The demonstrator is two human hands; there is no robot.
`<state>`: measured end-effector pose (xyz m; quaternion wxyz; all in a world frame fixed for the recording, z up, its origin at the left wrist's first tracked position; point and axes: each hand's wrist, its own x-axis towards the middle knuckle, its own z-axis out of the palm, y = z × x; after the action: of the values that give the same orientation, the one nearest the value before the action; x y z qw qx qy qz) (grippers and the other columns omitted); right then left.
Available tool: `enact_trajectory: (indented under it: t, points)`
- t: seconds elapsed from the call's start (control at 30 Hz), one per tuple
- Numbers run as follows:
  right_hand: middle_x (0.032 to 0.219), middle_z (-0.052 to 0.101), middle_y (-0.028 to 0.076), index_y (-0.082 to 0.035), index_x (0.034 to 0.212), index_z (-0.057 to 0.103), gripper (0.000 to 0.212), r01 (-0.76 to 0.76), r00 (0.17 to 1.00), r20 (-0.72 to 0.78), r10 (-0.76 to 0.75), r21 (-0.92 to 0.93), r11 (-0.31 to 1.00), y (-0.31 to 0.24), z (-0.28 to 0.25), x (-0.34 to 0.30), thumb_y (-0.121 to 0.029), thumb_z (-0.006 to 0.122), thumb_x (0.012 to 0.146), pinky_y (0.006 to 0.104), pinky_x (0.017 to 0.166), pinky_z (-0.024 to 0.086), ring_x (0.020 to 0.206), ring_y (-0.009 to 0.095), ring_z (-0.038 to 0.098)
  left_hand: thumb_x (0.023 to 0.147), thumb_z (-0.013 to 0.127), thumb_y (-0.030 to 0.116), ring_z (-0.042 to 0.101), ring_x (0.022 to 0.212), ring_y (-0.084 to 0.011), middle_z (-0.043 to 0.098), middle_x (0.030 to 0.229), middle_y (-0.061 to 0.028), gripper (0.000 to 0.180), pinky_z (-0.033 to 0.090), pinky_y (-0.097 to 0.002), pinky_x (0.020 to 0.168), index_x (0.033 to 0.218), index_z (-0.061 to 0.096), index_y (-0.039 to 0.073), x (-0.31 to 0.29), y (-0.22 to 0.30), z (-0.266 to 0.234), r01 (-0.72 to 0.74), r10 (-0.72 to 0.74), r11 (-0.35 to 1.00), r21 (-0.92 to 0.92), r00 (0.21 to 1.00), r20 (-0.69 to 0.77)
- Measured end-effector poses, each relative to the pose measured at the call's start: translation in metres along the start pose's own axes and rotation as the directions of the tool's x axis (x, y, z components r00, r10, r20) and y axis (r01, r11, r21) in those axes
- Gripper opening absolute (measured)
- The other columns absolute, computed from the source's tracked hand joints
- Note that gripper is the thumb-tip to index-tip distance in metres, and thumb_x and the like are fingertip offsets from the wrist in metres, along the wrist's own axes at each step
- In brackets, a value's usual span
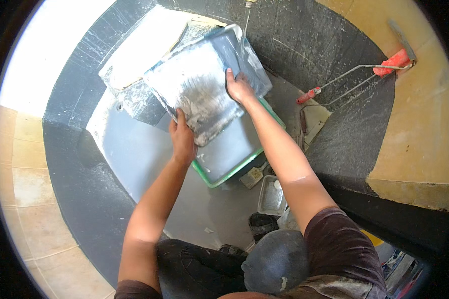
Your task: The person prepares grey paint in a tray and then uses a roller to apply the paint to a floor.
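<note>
I am holding a paint-smeared grey plastic roller tray (204, 84) tilted up in front of me, both hands clamped on its rim. My left hand (182, 139) is gripping the near lower corner, fingers curled under the edge, while my right hand (240, 87) is pinching the right side further up, so the right one is sitting nearer the tray's high end. The tray's long axis is running from lower right near my left hand up and away toward the left, its streaked face turned to me. Directly beneath it a second, green-rimmed rectangular tray (234, 159) is lying flat on the grey-coated floor (144, 164), just under my left wrist. Off to my right, well apart, an orange paint roller with a wire frame and red handle (364, 70) is resting against the dark speckled wall (334, 114). Near my knee a small clear plastic tub (272, 195) and a pale scraper (254, 175) are sitting; I am seeing no labels or signs clearly.
</note>
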<state>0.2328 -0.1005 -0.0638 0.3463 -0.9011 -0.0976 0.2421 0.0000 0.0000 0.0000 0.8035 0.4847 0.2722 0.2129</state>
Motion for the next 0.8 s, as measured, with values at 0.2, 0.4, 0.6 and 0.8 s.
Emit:
enact_trajectory:
  t: [0.2, 0.4, 0.6, 0.8]
  points:
    - [0.173, 0.007, 0.021, 0.001, 0.164, 0.013, 0.094, 0.362, 0.926, -0.088, -0.366, -0.061, 0.930, 0.011, -0.007, -0.022, -0.069, 0.026, 0.102, 0.0534, 0.128, 0.015, 0.159, 0.040, 0.007, 0.110, 0.053, 0.036, 0.065, 0.106, -0.0175, 0.069, 0.124, -0.0103, 0.043, 0.053, -0.0340, 0.091, 0.132, 0.059, -0.001, -0.042, -0.016, -0.031, 0.041, -0.041, 0.999, 0.020, 0.999, -0.018]
    - [0.167, 0.016, 0.032, 0.017, 0.157, 0.013, 0.107, -0.051, 0.995, 0.077, 0.060, -0.112, 0.992, -0.008, 0.026, -0.077, -0.072, 0.026, 0.100, 0.0488, 0.128, 0.013, 0.157, 0.044, 0.013, 0.111, 0.052, 0.035, 0.066, 0.101, -0.0159, 0.070, 0.117, -0.0091, 0.041, 0.053, -0.0322, 0.088, 0.128, 0.061, -0.001, -0.049, -0.015, -0.032, 0.043, -0.042, 0.999, 0.011, 0.992, -0.117]
    - [0.165, 0.029, 0.029, 0.010, 0.160, 0.020, 0.108, 0.247, 0.961, -0.091, -0.262, -0.147, 0.958, -0.013, 0.017, -0.048, -0.077, 0.038, 0.097, 0.0462, 0.126, 0.023, 0.154, 0.042, 0.026, 0.111, 0.052, 0.034, 0.066, 0.093, -0.0154, 0.071, 0.111, -0.0088, 0.040, 0.054, -0.0324, 0.082, 0.123, 0.063, -0.003, -0.042, -0.003, -0.035, -0.029, 0.040, 0.993, 0.118, 0.996, -0.086]
    - [0.168, 0.023, 0.026, 0.009, 0.160, 0.020, 0.102, 0.246, 0.934, -0.256, -0.251, -0.053, 0.968, 0.003, 0.024, -0.044, -0.071, 0.037, 0.100, 0.0513, 0.127, 0.019, 0.156, 0.040, 0.021, 0.110, 0.053, 0.033, 0.065, 0.093, -0.0147, 0.071, 0.110, -0.0084, 0.039, 0.053, -0.0327, 0.082, 0.120, 0.064, -0.004, -0.048, 0.008, -0.042, -0.026, 0.042, 0.979, 0.200, 0.997, -0.072]
